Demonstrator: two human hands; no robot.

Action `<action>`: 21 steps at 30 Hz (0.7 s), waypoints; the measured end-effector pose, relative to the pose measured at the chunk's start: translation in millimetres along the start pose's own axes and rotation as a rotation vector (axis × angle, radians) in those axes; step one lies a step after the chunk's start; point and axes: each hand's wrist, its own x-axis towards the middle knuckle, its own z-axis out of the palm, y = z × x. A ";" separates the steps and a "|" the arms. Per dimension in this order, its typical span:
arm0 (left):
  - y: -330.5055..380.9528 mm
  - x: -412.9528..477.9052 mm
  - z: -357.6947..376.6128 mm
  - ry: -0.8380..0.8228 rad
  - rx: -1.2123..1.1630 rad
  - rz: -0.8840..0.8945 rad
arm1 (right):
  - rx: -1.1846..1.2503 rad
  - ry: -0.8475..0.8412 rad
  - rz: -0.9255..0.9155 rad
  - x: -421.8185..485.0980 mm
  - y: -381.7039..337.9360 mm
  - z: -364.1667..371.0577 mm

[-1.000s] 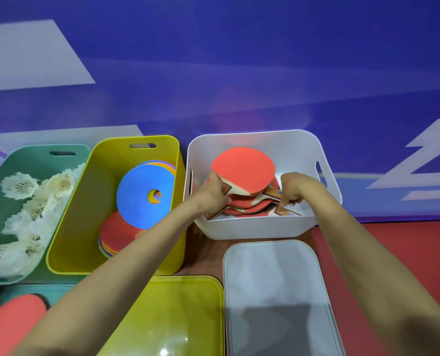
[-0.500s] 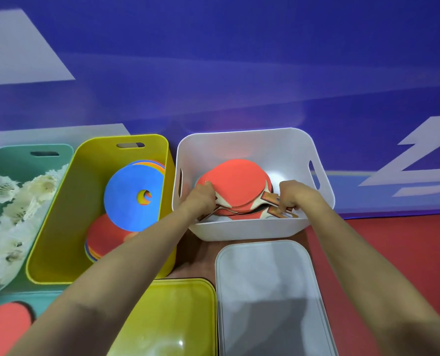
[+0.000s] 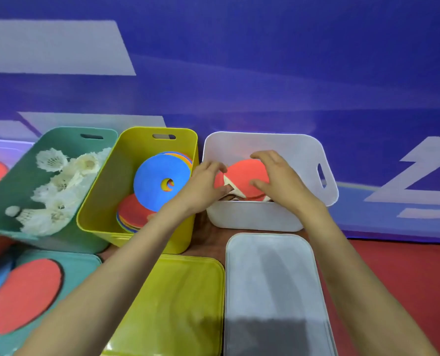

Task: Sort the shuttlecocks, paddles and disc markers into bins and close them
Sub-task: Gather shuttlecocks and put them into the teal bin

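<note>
Shuttlecocks (image 3: 57,191) lie in the green bin (image 3: 13,181), disc markers (image 3: 160,181) in the yellow bin (image 3: 106,196). In the white bin (image 3: 252,217) the left hand (image 3: 203,186) pinches the top paddle (image 3: 242,173) near its neck, and the right hand (image 3: 278,178) curls over its red blade. Handle seems to point near-left, blade far-right; I would lay it flat on the stack, so the white lid (image 3: 270,278) can close.

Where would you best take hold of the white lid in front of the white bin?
By its two long edges, reaching in from both sides: the white lid lies flat and broad, and its raised rim likely offers a lip to pinch.
</note>
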 end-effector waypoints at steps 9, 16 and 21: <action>-88.1 -129.7 -88.5 0.341 -0.047 -0.026 | 0.044 0.003 -0.309 -22.6 -143.4 71.5; -216.9 -172.8 -154.8 0.390 -0.057 -0.018 | 0.038 -0.032 -0.357 4.6 -271.5 162.2; -314.7 -198.9 -205.6 0.404 -0.107 0.000 | 0.079 -0.037 -0.311 37.9 -366.9 223.0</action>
